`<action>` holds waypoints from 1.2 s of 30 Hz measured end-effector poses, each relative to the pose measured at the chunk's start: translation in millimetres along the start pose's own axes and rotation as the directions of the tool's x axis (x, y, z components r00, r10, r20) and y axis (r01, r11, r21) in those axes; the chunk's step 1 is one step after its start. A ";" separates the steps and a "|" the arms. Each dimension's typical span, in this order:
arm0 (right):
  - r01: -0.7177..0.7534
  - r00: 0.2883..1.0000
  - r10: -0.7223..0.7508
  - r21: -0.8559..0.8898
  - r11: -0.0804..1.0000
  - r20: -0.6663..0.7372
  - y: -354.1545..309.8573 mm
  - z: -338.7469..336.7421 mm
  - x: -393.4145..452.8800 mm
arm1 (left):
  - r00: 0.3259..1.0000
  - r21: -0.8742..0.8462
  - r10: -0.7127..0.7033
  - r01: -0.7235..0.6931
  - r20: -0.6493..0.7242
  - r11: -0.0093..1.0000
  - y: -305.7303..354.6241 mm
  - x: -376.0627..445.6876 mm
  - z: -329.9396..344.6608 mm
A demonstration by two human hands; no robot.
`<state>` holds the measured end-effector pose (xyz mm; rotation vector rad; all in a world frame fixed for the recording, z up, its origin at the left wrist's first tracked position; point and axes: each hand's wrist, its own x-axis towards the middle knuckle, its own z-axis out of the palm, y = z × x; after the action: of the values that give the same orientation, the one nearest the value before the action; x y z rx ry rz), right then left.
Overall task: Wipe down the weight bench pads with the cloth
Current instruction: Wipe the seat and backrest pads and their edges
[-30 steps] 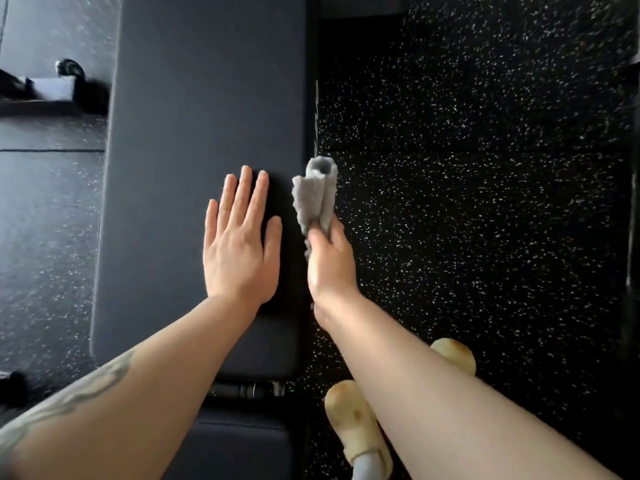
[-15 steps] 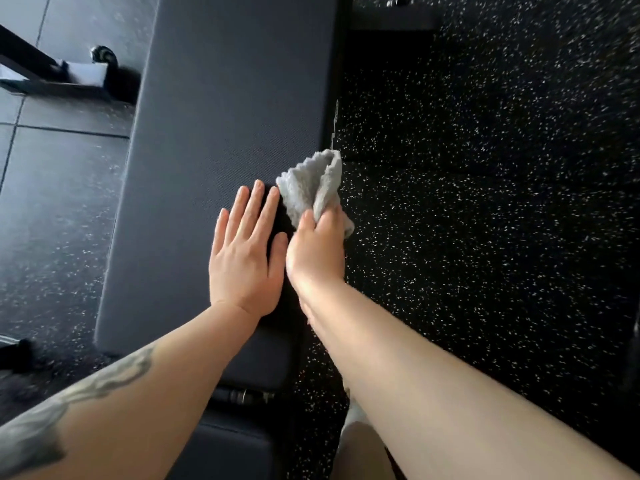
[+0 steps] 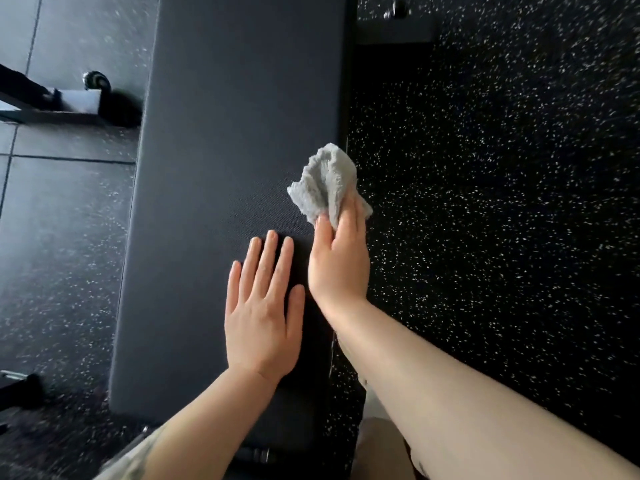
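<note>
Grey cloth [image 3: 325,183] is gripped in the right hand [image 3: 337,261], now brought in from beside the bench onto the pad's [image 3: 221,168] right edge | left hand [image 3: 263,306] is kept flat, fingers straight, on the pad | wiping is judged under way.

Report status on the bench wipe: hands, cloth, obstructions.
Left hand flat on bench pad. Right hand grips bunched grey cloth at pad's right edge. Pad ahead shows nothing in the way.
</note>
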<state>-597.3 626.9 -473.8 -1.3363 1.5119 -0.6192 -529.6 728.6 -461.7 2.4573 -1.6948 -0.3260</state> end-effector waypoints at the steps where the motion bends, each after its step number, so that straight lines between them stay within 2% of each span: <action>1: 0.013 1.000 -0.014 0.042 0.999 0.014 1.1 -2.7 1.4 | 1.000 0.014 0.003 -0.003 -0.001 1.000 0.2 0.8 -0.5; 3: 0.021 0.999 -0.024 0.096 0.995 0.030 7.6 -4.6 -13.4 | 1.000 0.048 0.022 -0.022 0.001 0.999 -0.1 4.7 -3.9; 7: 0.071 0.997 -0.069 0.054 0.996 -0.040 22.3 2.6 -52.1 | 0.997 0.040 0.074 -0.075 0.030 0.996 -10.1 34.9 -13.7; 10: 0.045 0.996 -0.045 -0.008 0.999 -0.074 7.4 4.8 -20.3 | 0.984 0.030 0.167 -0.169 0.056 0.985 -20.5 67.1 -16.2; 13: -0.008 0.999 0.007 -0.018 1.000 -0.049 -13.3 3.4 39.4 | 0.971 0.042 0.228 -0.232 0.076 0.972 -18.1 96.4 -15.3; 15: 0.026 0.995 -0.027 -0.019 0.999 -0.092 -16.8 5.4 50.6 | 0.978 0.048 0.194 -0.198 0.074 0.979 -12.8 112.9 -14.0; 17: 0.070 0.990 -0.068 0.010 0.998 -0.125 -6.3 5.7 26.1 | 0.990 0.039 0.123 -0.126 0.070 0.991 -6.8 121.7 -12.6; 20: 0.089 0.993 -0.088 0.007 0.996 -0.077 17.7 2.6 -43.3 | 0.992 0.054 0.107 -0.111 0.064 0.992 -3.1 121.1 -10.6; 22: 0.094 0.994 -0.096 -0.028 0.995 -0.061 22.2 1.7 -58.2 | 0.992 0.048 0.118 -0.121 0.048 0.992 -3.6 120.7 -11.4; 27: -0.032 0.989 0.004 -0.189 0.981 -0.147 -16.4 13.5 37.8 | 0.994 0.004 0.107 -0.107 0.014 0.994 -1.3 120.9 -12.0; 30: 0.005 0.988 -0.038 -0.214 0.977 -0.153 -23.3 13.6 58.1 | 0.994 0.002 0.109 -0.109 0.006 0.994 -1.8 121.2 -11.9; 33: 0.095 0.979 -0.132 -0.223 0.970 -0.155 -8.3 10.7 18.8 | 0.993 -0.011 0.116 -0.116 0.003 0.993 -2.3 121.6 -12.3; 36: 0.104 0.985 -0.130 -0.210 0.972 -0.114 7.5 10.4 -32.4 | 0.991 -0.008 0.136 -0.136 -0.003 0.991 -3.8 121.7 -11.6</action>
<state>-594.2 661.7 -473.4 -1.5765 1.6429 -0.6475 -481.5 616.2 -463.4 2.3200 -1.8441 -0.3137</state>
